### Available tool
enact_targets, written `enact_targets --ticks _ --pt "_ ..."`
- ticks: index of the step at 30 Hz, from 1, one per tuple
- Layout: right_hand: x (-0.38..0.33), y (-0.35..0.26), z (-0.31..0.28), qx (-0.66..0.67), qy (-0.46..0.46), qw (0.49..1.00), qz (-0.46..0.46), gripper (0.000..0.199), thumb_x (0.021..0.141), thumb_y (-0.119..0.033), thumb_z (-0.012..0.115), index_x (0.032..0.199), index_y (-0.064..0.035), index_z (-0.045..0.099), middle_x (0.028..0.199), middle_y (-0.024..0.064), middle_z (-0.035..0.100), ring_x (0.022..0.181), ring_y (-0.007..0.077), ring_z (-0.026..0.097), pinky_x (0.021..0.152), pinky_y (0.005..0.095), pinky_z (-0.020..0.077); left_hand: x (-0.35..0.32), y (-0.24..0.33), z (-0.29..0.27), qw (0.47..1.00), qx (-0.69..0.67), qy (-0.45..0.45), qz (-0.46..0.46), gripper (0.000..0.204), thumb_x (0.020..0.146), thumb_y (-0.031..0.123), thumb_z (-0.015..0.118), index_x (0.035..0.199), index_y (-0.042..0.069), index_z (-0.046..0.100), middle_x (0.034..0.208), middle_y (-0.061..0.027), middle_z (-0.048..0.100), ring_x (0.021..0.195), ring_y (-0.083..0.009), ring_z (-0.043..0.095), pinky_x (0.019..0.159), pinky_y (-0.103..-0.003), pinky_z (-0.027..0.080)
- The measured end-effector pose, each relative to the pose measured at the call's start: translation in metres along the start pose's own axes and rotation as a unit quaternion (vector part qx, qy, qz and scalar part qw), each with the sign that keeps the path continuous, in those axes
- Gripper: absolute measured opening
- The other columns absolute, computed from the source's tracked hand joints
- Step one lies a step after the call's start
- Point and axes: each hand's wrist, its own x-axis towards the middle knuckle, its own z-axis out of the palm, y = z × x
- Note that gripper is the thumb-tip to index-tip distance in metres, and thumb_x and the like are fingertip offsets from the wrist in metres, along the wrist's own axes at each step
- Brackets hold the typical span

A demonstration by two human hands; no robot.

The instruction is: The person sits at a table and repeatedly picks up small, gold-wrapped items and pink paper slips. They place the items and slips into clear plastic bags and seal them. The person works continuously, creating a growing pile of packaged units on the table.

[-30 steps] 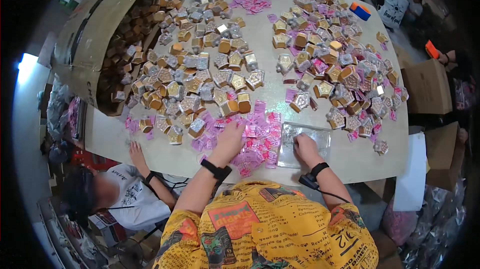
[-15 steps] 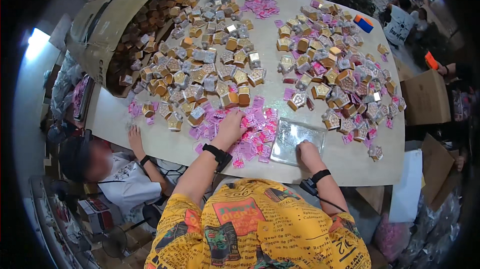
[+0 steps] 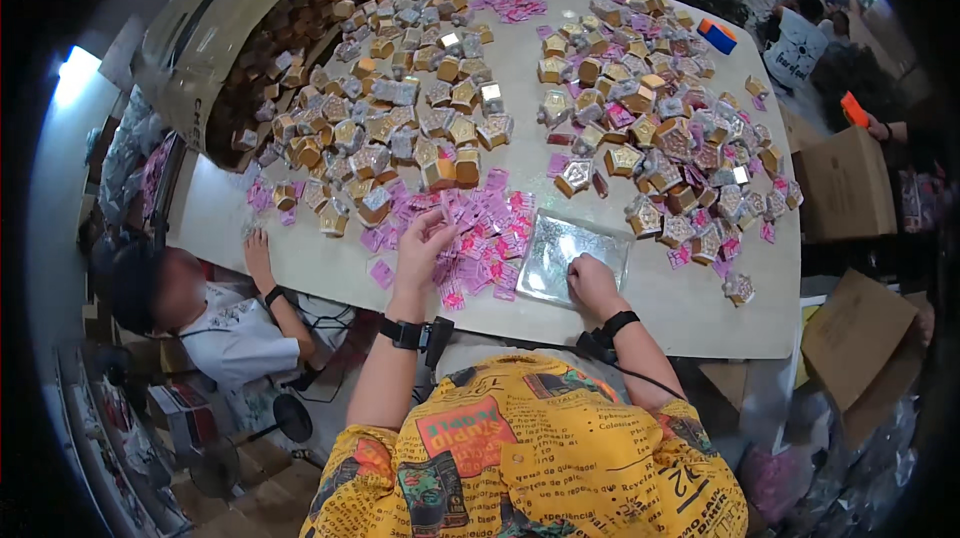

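Note:
My left hand [image 3: 424, 246] is over the left part of a pile of small pink and purple printed packets [image 3: 492, 230]. Its fingers are loosely bent and apart, and nothing shows between them. My right hand [image 3: 594, 285] rests closed on a flat, shiny, clear square tray or pack [image 3: 562, 240], near its right side. Whatever its fingers hold, if anything, is hidden. Beyond both hands, many gold pentagon-shaped boxes [image 3: 462, 130], some in clear wrap, cover the left half of the table [image 3: 450, 323].
More gold boxes [image 3: 675, 138] mixed with pink packets lie to the right. A big cardboard carton [image 3: 205, 63] full of boxes tips onto the table at far left. Another pink packet heap [image 3: 512, 0] and a blue-orange tape dispenser [image 3: 717, 36] lie farther back. A person [image 3: 235, 323] sits at left, hand on the table.
My left hand has drawn back and left from the packet pile, its fingers loosening apart. My right hand stays on the clear square. The whole view has shifted slightly.

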Motion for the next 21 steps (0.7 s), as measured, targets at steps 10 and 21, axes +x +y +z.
enact_targets --ticks 10,21 --pt "-0.006 -0.023 -0.044 0.072 0.064 0.995 -0.014 0.01 0.074 -0.014 0.063 0.072 -0.0044 0.063 0.078 0.0123 0.058 0.073 0.0306 0.058 0.066 0.0402 0.0469 -0.024 -0.01 0.022 0.962 -0.232 -0.026 -0.143 0.017 0.086 0.015 0.06 0.101 0.006 0.058 0.09 -0.0021 0.062 0.079 -0.0127 0.058 0.069 -0.026 0.049" --pt "-0.003 -0.09 -0.094 0.178 0.148 0.96 -0.158 0.005 0.074 -0.005 0.063 0.078 -0.0028 0.062 0.075 0.0114 0.059 0.069 0.0289 0.059 0.063 0.0359 0.0476 -0.004 0.007 0.071 0.909 -0.314 -0.099 -0.254 0.02 0.09 0.024 0.056 0.096 0.005 0.059 0.096 -0.0101 0.063 0.095 -0.0254 0.06 0.085 -0.04 0.049"
